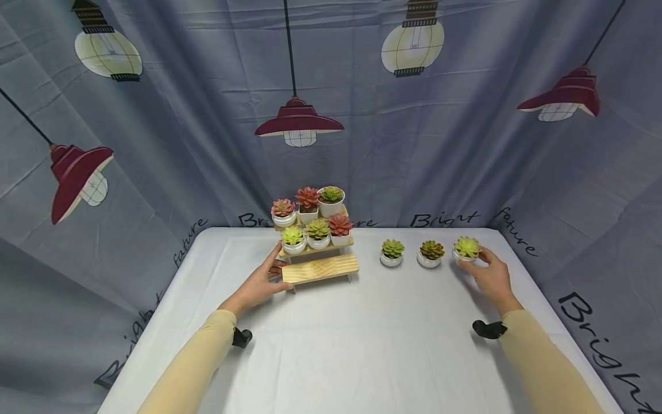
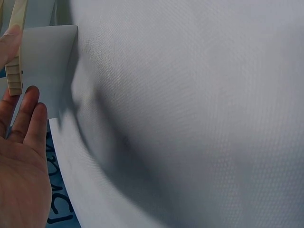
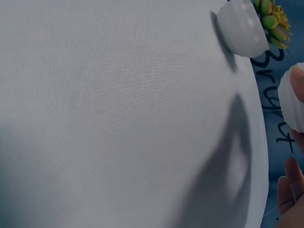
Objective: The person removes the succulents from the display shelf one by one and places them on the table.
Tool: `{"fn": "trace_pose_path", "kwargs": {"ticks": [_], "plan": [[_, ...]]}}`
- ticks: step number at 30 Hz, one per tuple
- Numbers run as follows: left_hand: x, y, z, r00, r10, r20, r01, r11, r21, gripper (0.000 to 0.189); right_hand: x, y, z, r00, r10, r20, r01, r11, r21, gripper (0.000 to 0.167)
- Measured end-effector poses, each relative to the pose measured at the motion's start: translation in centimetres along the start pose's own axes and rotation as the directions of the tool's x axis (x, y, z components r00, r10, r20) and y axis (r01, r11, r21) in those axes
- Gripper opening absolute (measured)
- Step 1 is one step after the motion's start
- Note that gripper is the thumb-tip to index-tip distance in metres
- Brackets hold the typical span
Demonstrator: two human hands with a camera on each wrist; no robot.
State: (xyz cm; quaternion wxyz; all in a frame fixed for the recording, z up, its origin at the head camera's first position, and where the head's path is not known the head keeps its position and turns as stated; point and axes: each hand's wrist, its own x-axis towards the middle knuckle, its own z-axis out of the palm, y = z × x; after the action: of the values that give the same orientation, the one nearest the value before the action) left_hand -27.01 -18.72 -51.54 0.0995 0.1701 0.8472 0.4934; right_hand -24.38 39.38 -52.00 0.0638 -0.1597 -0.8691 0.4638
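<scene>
At the back of the table, a wooden tiered stand [image 1: 320, 269] holds several potted succulents on its upper two tiers; its lowest tier is bare. My left hand [image 1: 257, 283] grips the left end of that lowest tier. In the left wrist view the thumb [image 2: 10, 43] lies on one side of the plank and fingertips reach the other. On the right, my right hand [image 1: 492, 277] pinches a yellow-green succulent in a white pot [image 1: 467, 248]. The right wrist view shows that pot [image 3: 290, 99] raised off the tabletop, cut off by the frame edge.
Two more potted succulents stand between the stand and my right hand: a green one [image 1: 392, 252] and a reddish-green one [image 1: 430, 253]. A white cloth covers the table [image 1: 362, 345]. Patterned grey-blue curtains [image 1: 351, 161] hang behind it and at both sides.
</scene>
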Motion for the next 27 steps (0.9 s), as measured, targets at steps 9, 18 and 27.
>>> {"fn": "trace_pose_path", "kwargs": {"ticks": [9, 18, 27], "plan": [[0.2, -0.1, 0.0, 1.000, -0.004, 0.003, 0.004, 1.000, 0.003, 0.113, 0.9, 1.1, 0.5, 0.997, 0.074, -0.035, -0.074, 0.997, -0.004, 0.096], [0.2, -0.2, -0.1, 1.000, 0.009, 0.005, -0.009, 1.000, -0.006, 0.113, 1.4, 1.6, 0.8, 0.991, 0.109, -0.075, -0.116, 0.990, -0.086, 0.093], [0.0, 0.0, -0.1, 1.000, 0.009, -0.002, -0.009, 1.000, 0.018, 0.113, 1.7, 2.0, 1.4, 0.987, 0.140, -0.076, -0.148, 0.982, -0.117, 0.088]]}}
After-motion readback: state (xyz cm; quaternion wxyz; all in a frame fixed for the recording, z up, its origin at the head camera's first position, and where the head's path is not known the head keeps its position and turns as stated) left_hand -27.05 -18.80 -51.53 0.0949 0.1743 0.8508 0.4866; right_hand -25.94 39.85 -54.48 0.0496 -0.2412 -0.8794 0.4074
